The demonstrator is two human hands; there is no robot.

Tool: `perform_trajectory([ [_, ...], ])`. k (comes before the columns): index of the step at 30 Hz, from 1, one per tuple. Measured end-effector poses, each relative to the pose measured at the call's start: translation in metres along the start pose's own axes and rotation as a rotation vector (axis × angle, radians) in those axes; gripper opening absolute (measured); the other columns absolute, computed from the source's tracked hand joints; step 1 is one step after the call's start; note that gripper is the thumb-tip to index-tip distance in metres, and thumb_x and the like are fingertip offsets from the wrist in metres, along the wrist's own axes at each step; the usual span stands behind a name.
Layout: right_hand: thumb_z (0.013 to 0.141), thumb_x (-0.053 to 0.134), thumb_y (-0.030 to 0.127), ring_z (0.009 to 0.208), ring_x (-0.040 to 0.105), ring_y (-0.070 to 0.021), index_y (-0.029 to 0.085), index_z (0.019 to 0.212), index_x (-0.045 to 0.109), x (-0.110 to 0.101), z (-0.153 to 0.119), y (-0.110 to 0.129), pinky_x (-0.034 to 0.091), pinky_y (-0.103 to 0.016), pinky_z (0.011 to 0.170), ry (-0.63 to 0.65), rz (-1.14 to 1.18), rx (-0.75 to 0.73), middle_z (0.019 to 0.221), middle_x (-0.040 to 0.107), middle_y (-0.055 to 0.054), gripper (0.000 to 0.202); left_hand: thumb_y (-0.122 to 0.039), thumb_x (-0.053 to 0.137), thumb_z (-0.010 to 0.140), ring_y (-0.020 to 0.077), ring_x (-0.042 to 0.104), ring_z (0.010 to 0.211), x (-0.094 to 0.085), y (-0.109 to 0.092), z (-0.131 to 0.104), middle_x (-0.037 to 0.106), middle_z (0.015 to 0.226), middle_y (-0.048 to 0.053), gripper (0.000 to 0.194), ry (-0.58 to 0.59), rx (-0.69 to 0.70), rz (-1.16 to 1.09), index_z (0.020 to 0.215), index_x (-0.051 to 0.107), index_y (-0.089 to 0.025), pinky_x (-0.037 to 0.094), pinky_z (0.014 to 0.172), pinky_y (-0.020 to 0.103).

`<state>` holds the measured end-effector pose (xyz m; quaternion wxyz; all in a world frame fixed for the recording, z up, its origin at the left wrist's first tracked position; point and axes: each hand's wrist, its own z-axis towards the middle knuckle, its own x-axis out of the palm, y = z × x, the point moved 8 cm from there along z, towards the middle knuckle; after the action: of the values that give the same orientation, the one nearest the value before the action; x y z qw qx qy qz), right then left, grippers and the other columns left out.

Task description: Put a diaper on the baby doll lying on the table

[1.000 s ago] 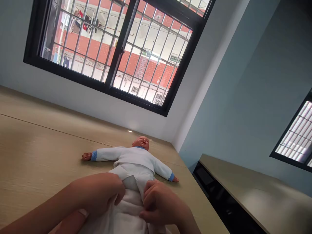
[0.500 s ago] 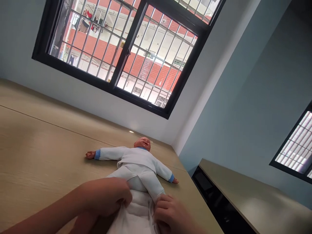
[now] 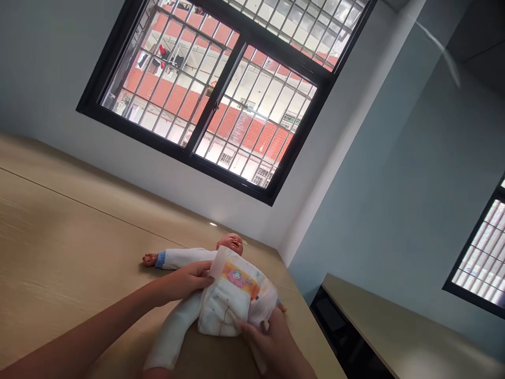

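Note:
A baby doll in a white outfit with blue cuffs lies on its back on the table, head at the far end. A white diaper with an orange cartoon band covers its belly and crotch, reaching up nearly to the chin. My left hand pinches the diaper's upper left edge between thumb and fingers. At the diaper's lower right side my right hand grips the bunched edge, slightly blurred. The doll's right-side leg is mostly hidden behind this hand and the diaper.
The wooden table runs along a wall under a barred window. A second table with a dark open shelf stands to the right, past a gap. Another window is at the right edge.
The diaper has come up from between the doll's legs and now lies over its front, printed band showing. Both hands moved up with it, and the view tilted slightly upward.

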<state>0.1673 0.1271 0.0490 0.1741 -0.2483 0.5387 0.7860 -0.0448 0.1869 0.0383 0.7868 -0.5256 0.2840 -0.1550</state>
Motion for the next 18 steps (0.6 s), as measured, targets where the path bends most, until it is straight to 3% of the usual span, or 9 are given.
perform_trajectory([
  [3,0.082,0.066,0.056,0.118,0.06,-0.037,0.016,0.113,0.072,0.003,0.026,0.002,0.046,-0.042,0.103,-0.091,0.005,-0.004,0.12,0.071,-0.015,0.051,-0.049,0.053,0.091,0.0178,0.061,0.09,-0.01,0.016,0.002,0.067,0.1,0.001,0.038,-0.08,-0.053,-0.155,0.115,0.059,-0.02,0.047,0.078,0.024],
  [7,0.09,0.049,0.064,0.108,0.063,-0.0347,0.015,0.111,0.072,0.011,0.052,-0.007,0.046,-0.041,0.097,-0.098,-0.059,-0.039,0.11,0.073,-0.016,0.058,-0.046,0.053,0.092,0.0158,0.057,0.08,-0.018,0.032,0.005,0.06,0.087,-0.001,0.035,-0.16,-0.097,-0.135,0.11,0.057,-0.017,0.045,0.069,0.023],
  [11,0.094,0.045,0.056,0.121,0.058,-0.0338,0.011,0.122,0.066,0.018,0.068,-0.022,0.041,-0.042,0.106,-0.105,-0.07,-0.079,0.123,0.069,-0.018,0.057,-0.042,0.046,0.096,0.0198,0.059,0.101,-0.023,0.038,0.009,0.063,0.104,0.003,0.03,-0.218,-0.056,-0.09,0.115,0.053,-0.02,0.047,0.08,0.024],
  [13,0.091,0.05,0.055,0.124,0.057,-0.0336,0.01,0.125,0.065,0.018,0.071,-0.032,0.04,-0.042,0.108,-0.097,-0.027,0.003,0.127,0.067,-0.018,0.058,-0.042,0.05,0.094,0.021,0.059,0.103,-0.021,0.041,0.009,0.064,0.104,0.004,0.03,-0.196,-0.092,-0.069,0.114,0.055,-0.02,0.048,0.08,0.025],
  [18,0.083,0.061,0.054,0.11,0.064,-0.0315,0.014,0.115,0.069,0.012,0.057,-0.051,0.05,-0.042,0.096,-0.013,0.044,0.186,0.112,0.073,-0.014,0.053,-0.032,0.06,0.078,0.0172,0.063,0.076,-0.008,0.049,-0.001,0.063,0.082,-0.001,0.032,-0.051,-0.299,-0.214,0.107,0.059,-0.02,0.049,0.068,0.025],
])
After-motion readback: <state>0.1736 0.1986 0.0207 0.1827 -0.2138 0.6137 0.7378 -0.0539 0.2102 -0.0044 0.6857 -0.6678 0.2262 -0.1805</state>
